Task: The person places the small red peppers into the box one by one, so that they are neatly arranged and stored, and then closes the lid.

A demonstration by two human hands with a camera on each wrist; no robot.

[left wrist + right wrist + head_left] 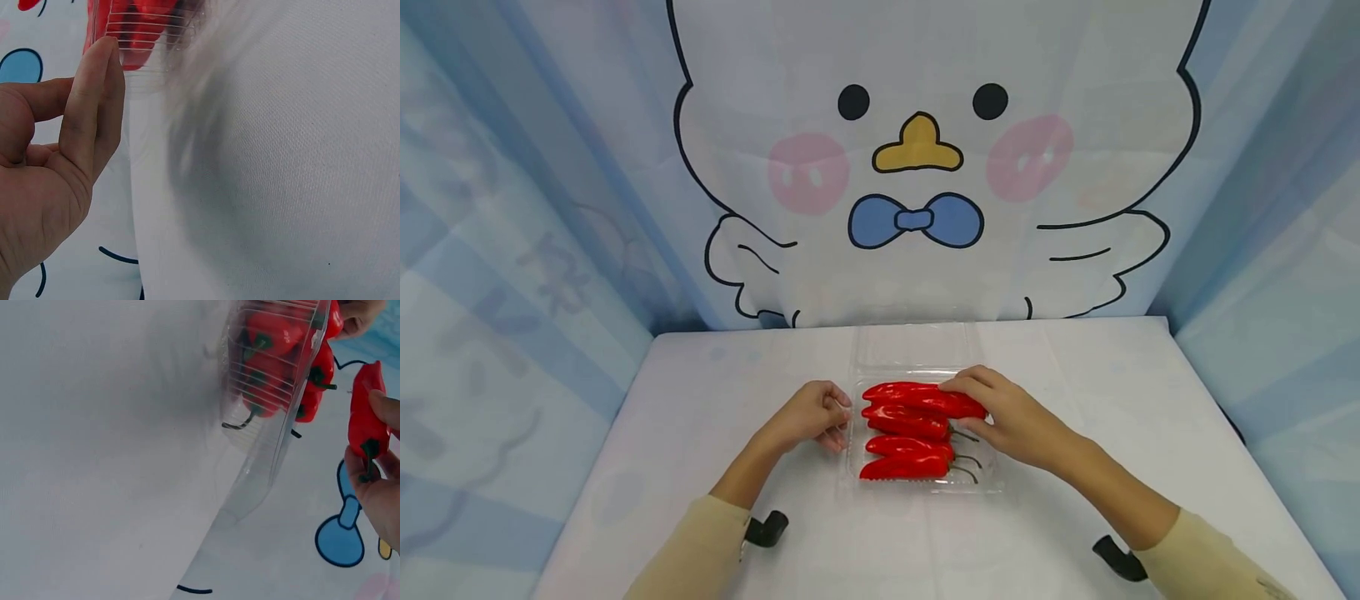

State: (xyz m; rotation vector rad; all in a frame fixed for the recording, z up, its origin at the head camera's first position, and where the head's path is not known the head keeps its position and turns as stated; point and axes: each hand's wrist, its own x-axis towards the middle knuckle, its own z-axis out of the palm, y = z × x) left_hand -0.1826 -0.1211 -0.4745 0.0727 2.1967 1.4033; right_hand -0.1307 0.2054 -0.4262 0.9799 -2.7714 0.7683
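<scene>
A clear plastic clamshell box [992,483] stands on the table, with its lid [917,346] folded open at the back. Inside lie several red chili peppers [910,467] with green stems pointing right. My right hand [1018,417] grips a red pepper [365,412] by its stem end, thumb on one side and fingers on the other. In the right wrist view that pepper is above the box, apart from the others. At the box's left side, my left hand [816,414] touches the ribbed wall with extended fingertips [103,53]; it holds no pepper.
White cloth covers the table [760,550]. Behind it hangs a curtain [917,283] with a cartoon bird, and blue patterned curtains [512,292] flank both sides. Black curved pieces [767,529] stick out by both sleeves.
</scene>
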